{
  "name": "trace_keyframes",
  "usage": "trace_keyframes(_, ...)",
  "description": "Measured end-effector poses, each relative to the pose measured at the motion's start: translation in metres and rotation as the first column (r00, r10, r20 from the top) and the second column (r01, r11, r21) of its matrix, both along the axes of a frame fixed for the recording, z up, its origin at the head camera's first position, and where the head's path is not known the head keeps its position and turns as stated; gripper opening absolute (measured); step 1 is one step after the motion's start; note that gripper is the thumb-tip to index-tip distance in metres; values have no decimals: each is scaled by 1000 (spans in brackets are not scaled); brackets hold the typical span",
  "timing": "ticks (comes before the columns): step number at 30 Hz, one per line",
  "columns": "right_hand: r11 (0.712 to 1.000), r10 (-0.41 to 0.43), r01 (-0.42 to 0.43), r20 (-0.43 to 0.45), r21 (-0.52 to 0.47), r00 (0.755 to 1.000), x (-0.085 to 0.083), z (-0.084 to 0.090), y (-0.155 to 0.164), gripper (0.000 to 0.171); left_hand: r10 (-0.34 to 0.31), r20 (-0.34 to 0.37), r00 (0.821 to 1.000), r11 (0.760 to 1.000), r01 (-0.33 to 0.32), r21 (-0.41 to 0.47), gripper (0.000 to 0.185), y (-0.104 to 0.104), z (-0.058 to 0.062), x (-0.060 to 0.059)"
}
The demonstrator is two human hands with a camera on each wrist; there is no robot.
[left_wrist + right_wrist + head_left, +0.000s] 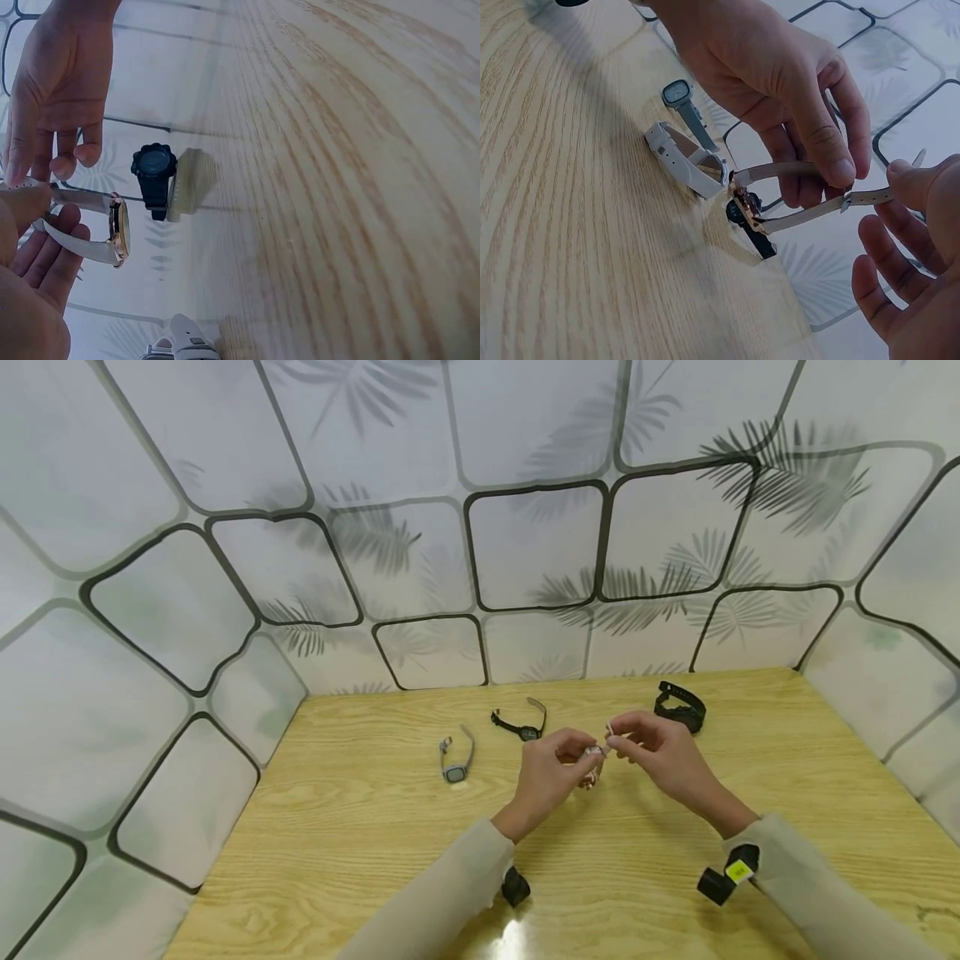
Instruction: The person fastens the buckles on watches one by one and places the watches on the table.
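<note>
My left hand (pixel 551 772) and right hand (pixel 656 752) each pinch a strap of the gold watch (pixel 744 204) above the tabletop (pixel 375 827) near its far edge, its strap buckle plain only in the right wrist view, while the head view alone shows the grey watch (pixel 455 760).

A grey watch (pixel 456 757), two black watches (pixel 520 725) (pixel 681 705) lie on the wooden table (pixel 375 827).
</note>
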State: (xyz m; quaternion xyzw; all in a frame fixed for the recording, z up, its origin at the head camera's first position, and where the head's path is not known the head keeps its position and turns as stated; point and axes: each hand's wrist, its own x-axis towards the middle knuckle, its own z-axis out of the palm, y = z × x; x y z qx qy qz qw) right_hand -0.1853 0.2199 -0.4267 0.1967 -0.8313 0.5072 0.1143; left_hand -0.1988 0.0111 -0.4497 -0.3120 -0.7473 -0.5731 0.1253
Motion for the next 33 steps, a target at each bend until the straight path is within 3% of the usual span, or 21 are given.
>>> trace_keyframes(12,998,-46,48,-46,49,998,2,-1,0,18,-11,81,997,1000,11,-4,19,-1,4,2)
trace_keyframes(19,981,-47,68,-119,181,992,1,6,2,14,1,69,998,1000,-1,1,25,-3,6,3)
trace_keyframes(26,931,54,69,-322,359,945,0,18,3,18,-2,63,998,1000,3,-11,27,-5,8,4)
trace_keyframes(33,845,119,43,-266,533,957,2,32,0,13,-14,84,996,999,17,-38,27,-5,8,4)
